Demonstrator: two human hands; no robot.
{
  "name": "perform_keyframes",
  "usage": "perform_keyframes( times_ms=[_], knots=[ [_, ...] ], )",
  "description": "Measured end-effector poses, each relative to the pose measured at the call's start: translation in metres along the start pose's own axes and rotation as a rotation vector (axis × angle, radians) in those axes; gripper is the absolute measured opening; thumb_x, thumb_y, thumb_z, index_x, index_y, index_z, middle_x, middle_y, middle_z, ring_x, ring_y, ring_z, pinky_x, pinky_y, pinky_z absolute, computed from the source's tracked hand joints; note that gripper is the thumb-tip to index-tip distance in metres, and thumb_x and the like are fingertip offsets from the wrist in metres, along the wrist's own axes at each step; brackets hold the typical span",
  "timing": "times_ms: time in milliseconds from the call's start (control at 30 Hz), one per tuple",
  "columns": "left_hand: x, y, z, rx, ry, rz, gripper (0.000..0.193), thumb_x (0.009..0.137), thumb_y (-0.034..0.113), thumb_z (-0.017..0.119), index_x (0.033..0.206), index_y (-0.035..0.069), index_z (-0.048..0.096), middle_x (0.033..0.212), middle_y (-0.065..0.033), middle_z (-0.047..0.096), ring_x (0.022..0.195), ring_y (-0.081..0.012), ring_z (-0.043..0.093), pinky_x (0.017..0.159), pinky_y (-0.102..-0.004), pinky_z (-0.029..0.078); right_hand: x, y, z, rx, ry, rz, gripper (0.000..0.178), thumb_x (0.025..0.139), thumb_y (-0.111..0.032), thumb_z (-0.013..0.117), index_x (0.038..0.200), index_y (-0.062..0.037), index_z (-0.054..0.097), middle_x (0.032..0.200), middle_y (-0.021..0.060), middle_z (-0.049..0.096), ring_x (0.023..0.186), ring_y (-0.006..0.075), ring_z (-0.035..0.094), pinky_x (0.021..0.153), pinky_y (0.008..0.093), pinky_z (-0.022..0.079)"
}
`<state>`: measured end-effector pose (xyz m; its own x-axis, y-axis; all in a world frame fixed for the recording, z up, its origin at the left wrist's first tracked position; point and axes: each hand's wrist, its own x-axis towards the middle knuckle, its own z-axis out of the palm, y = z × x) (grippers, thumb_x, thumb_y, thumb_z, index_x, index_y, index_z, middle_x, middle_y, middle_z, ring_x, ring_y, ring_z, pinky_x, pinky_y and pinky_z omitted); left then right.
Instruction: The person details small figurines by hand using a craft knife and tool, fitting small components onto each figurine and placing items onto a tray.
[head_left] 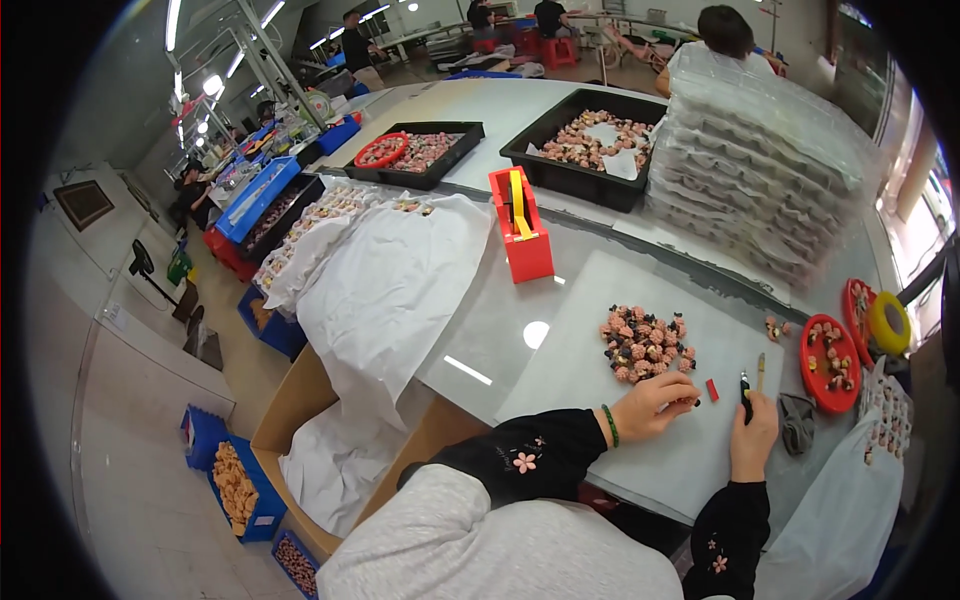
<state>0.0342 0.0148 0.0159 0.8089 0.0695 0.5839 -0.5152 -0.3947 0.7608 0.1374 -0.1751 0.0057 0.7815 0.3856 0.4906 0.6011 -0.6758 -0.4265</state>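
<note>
My left hand (648,408), wearing a green beaded bracelet, is closed in a pinch at the near side of a heap of small pink figurines (640,340). A small figurine, mostly hidden by the fingers, shows a dark tip at them. My right hand (754,440) is closed around a slim black-handled tool (746,392), perhaps a craft knife, held upright; its exact kind is too small to tell. Beside it a thin tan stick-like tool (761,372) points away. Between the hands a little red piece (712,390) lies on the white board (560,350).
A red tape dispenser (525,235) stands beyond the board. Black trays (520,150) of figurines and stacked clear plastic trays (750,170) sit farther back. At right are a red dish (838,392), a yellow tape roll (889,322) and a grey cloth (797,425). An open cardboard box (285,420) stands left.
</note>
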Motion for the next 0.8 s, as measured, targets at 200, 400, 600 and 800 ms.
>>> perform_keyframes(
  times_ms=[200, 400, 600, 800],
  knots=[
    [0.005, -0.005, 0.003, 0.041, -0.019, 0.037, 0.021, 0.075, -0.002, 0.059, 0.095, 0.001, 0.056, 0.089, -0.0089, 0.054, 0.074, -0.0204, 0.057, 0.063, -0.0272, 0.047, 0.003, -0.003, -0.001, 0.032, 0.006, -0.032, 0.025, 0.068, 0.000, 0.057, 0.093, 0.0006, 0.056, 0.089, 0.0150, 0.057, 0.085, 0.0314, 0.053, 0.074, 0.0381, 0.041],
    [0.000, -0.003, 0.001, 0.016, 0.024, 0.024, 0.021, 0.075, -0.002, 0.058, 0.096, 0.001, 0.056, 0.089, -0.0089, 0.054, 0.076, -0.0205, 0.057, 0.065, -0.0270, 0.046, 0.000, 0.001, -0.002, 0.044, 0.081, -0.070, 0.030, 0.072, 0.000, 0.055, 0.102, 0.0027, 0.055, 0.085, 0.0126, 0.057, 0.073, 0.0224, 0.055, 0.064, 0.0312, 0.044],
    [-0.002, -0.007, 0.001, -0.102, 0.058, -0.028, 0.021, 0.077, 0.000, 0.056, 0.098, -0.001, 0.056, 0.092, -0.0099, 0.056, 0.079, -0.0184, 0.057, 0.066, -0.0255, 0.046, -0.006, -0.020, -0.013, 0.652, 0.030, 0.342, 0.029, 0.081, -0.005, 0.052, 0.108, 0.0056, 0.052, 0.079, 0.0052, 0.056, 0.061, 0.0077, 0.050, 0.050, 0.0214, 0.040],
    [-0.001, -0.020, -0.009, -0.591, 0.143, -0.338, 0.022, 0.083, 0.002, 0.053, 0.104, -0.001, 0.055, 0.099, -0.0049, 0.056, 0.087, -0.0105, 0.054, 0.074, -0.0224, 0.045, 0.012, -0.074, -0.032, 0.316, -0.172, -0.029, 0.023, 0.079, -0.006, 0.056, 0.100, 0.0038, 0.055, 0.070, 0.0130, 0.056, 0.057, 0.0188, 0.053, 0.052, 0.0265, 0.040]
  ],
)
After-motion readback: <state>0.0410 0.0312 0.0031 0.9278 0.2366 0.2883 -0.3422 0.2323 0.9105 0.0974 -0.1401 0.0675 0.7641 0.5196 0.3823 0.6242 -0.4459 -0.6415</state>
